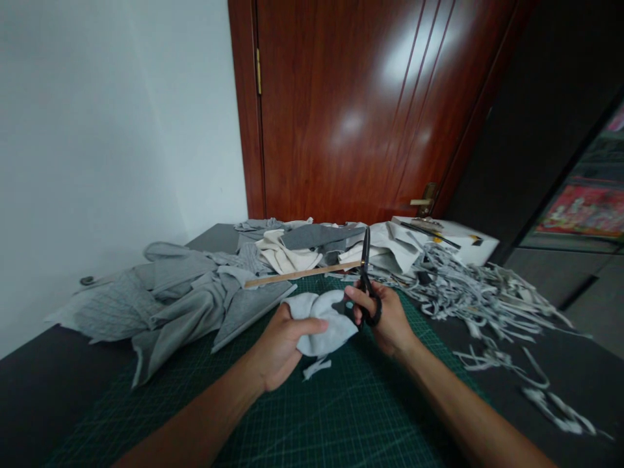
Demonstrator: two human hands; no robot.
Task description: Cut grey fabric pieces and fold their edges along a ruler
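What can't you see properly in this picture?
In the head view:
Left hand: most fingertips are hidden behind the pale cloth piece.
Scissors: part of the handles is covered by the right hand.
White box: its lower front is partly behind the heap of strips.
Red thing: blurred, and cut off by the right edge.

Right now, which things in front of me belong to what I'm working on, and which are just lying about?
Likely in use:
- pale cloth piece, in your left hand
- black scissors, in your right hand
- green mat, beneath both hands

Apparently just lying about:
- grey fabric heap, left
- wooden strip, beyond your hands
- pile of fabric strips, right
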